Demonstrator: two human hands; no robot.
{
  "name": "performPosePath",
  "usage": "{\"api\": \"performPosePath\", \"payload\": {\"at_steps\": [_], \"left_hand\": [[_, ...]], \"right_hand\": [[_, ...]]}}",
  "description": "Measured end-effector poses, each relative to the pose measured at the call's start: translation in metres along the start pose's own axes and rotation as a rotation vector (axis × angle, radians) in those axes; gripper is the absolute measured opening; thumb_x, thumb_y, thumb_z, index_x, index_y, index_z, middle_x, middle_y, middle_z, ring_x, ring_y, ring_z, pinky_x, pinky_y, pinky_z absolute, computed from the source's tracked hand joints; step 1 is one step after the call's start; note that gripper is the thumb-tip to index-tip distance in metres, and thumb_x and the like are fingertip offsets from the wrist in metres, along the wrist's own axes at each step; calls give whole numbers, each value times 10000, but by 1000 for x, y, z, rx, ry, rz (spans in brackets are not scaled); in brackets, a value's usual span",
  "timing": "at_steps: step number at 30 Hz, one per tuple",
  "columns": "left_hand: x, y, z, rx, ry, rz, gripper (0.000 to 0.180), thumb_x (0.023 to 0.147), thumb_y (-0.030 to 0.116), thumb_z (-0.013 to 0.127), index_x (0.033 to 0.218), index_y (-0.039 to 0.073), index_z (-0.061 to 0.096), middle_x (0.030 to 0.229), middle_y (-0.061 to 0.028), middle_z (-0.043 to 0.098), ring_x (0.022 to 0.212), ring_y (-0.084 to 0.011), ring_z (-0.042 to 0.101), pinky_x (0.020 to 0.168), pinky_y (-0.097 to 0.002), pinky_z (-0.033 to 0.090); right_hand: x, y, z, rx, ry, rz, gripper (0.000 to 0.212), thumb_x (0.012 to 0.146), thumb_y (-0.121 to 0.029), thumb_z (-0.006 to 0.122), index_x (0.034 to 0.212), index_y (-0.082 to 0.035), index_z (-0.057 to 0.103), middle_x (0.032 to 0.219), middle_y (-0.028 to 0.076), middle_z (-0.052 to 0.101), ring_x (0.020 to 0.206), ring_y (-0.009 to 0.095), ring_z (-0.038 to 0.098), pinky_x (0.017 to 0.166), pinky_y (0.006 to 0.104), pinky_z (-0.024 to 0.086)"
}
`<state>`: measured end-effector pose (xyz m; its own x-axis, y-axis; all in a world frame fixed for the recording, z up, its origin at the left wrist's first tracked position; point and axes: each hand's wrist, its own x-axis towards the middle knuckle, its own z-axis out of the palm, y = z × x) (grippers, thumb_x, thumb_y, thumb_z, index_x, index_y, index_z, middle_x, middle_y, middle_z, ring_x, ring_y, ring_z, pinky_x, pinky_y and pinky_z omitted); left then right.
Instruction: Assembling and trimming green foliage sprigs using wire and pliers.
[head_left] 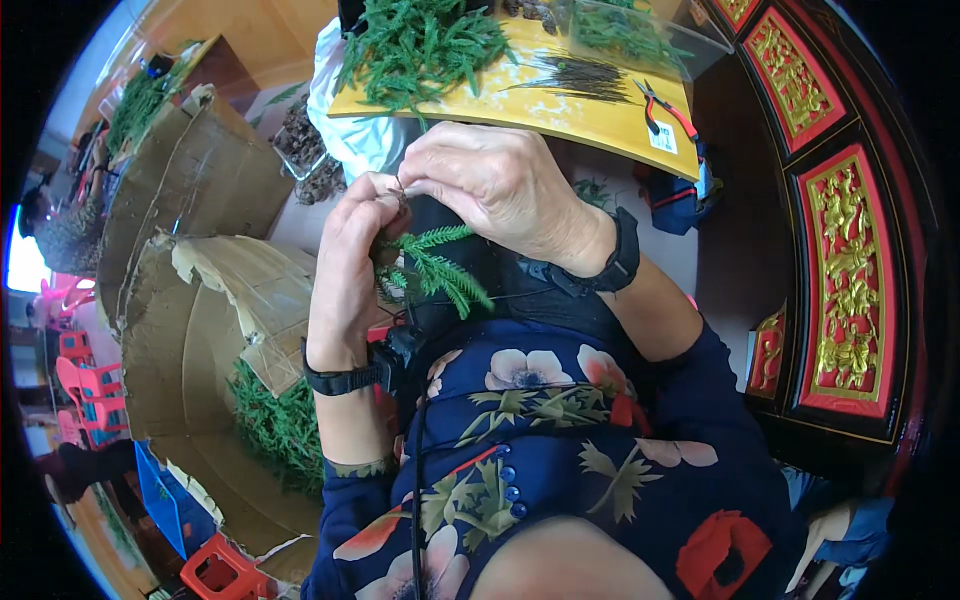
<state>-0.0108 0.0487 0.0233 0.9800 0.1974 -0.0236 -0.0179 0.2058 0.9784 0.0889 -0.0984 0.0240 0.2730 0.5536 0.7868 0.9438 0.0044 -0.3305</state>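
Note:
My left hand (350, 235) is closed around the base of an artificial pine sprig (445, 268), whose green tips point down and to the right. A small brown piece (397, 213) shows between its fingers, mostly hidden, so its kind is unclear. My right hand (485, 180) meets the left one from above, thumb and fingers pinched on a thin dark wire (401, 184). Both hands are raised in front of my lap, short of the yellow table (480, 122).
On the table are a heap of green sprigs (425, 50), loose dark wires (575, 78), red-handled pliers (668, 108) and a clear plastic box (650, 40). A torn cardboard box (200, 330) with more greenery (275, 420) stands at my left. Carved red-and-gold panels (848, 280) line the right.

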Motion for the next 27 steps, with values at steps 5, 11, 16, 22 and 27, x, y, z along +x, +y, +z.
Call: {"api": "performPosePath", "payload": {"at_steps": [5, 11, 16, 22, 27], "left_hand": [[-1, -9, 3, 117, 34, 231, 212, 903, 124, 499, 1098, 63, 441, 809, 35, 473, 724, -52, 411, 632, -193, 326], [-1, -3, 7, 102, 67, 190, 310, 905, 102, 516, 1174, 72, 366, 839, 24, 488, 738, -48, 425, 643, -188, 340], [-5, 6, 0, -47, 29, 33, 364, 895, 85, 538, 1203, 72, 343, 880, 8, 525, 758, -58, 469, 637, -199, 370], [1, -7, 9, 48, 40, 282, 428, 886, 97, 559, 1242, 66, 322, 892, -37, 572, 762, -111, 541, 651, -250, 432], [9, -24, 16, 1310, 322, 925, 463, 890, 76, 544, 1260, 43, 269, 861, -92, 580, 733, -157, 558, 697, -276, 449]], "right_hand": [[0, -1, 0, -82, -36, 56, 112, 733, -45, 662, 844, -34, 647, 851, 78, 644, 761, 251, 636, 644, 315, 512], [6, -1, -3, -118, -28, -11, 98, 733, -46, 657, 830, -46, 645, 832, 76, 641, 765, 251, 636, 646, 320, 514], [11, -3, -8, -113, -23, -131, 87, 739, -61, 656, 823, -45, 641, 837, 87, 645, 753, 254, 635, 640, 323, 511], [9, -9, -8, -143, -71, 91, 106, 765, -78, 645, 864, -42, 656, 852, 100, 651, 732, 257, 632, 635, 315, 507], [8, -1, -6, -3, -201, 541, 156, 815, -96, 626, 954, -35, 657, 866, 82, 659, 706, 161, 628, 608, 269, 483]]}}
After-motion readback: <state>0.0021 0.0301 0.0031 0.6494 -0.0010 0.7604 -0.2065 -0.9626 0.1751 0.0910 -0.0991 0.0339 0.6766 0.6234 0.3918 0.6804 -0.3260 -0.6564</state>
